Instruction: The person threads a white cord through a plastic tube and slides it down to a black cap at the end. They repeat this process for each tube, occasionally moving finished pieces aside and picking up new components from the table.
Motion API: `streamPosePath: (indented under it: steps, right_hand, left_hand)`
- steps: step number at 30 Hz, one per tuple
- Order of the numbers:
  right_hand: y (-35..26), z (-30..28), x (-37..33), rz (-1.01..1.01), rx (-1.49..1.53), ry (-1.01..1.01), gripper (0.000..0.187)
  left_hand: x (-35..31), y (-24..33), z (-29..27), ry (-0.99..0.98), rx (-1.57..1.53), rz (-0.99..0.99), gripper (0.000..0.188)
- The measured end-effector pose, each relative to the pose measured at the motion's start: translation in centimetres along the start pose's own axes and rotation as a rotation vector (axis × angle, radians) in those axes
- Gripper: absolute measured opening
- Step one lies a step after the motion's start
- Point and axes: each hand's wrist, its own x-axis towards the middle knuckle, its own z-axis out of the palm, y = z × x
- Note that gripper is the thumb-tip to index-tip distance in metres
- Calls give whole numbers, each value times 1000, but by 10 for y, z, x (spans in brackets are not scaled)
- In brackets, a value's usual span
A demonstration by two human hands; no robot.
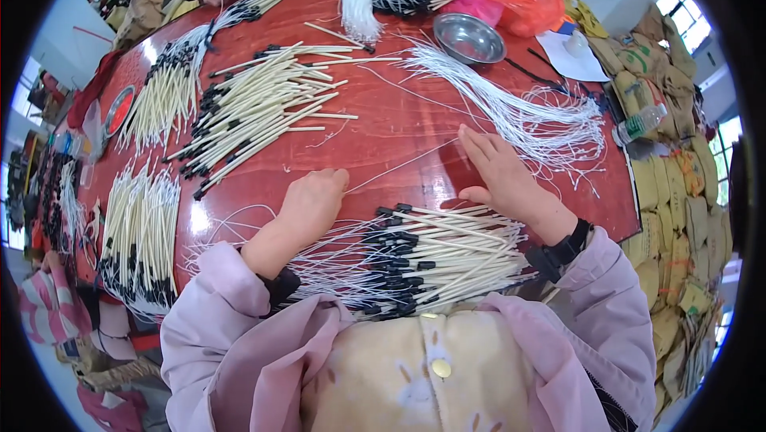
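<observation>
Plastic bottle [643, 123] (clear), tan sacks [675, 228].

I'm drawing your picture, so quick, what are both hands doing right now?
Left hand: closed, seemingly on a white string.
Right hand: open, string reaching its fingertips; can't tell if gripped.

I look down and forward through one head-worn fisheye, close above left hand [313, 202], right hand [504, 178] and surface [391, 135].

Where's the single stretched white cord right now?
In the head view, the white cord slants across the picture's middle over the red table, from the left hand up to the fingertips of the right hand.
</observation>
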Motion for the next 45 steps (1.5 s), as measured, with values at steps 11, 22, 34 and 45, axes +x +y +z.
streamPosePath:
  steps: [11,22,34,45]
  right_hand:
    - [-3,6,13,-17,-205,-214,99]
    - [8,11,17,-43,-53,-95,93]
    - [-3,7,5,-77,-140,-212,91]
    - [-5,6,3,-52,-62,-219,94]
  left_hand:
    - [-4,-6,-8,-5,-224,28,9]
    - [-7,-10,0,63,-309,-70,9]
    - [1,-15,9,85,-364,-280,14]
    - [9,-54,-38,364,190,-241,23]
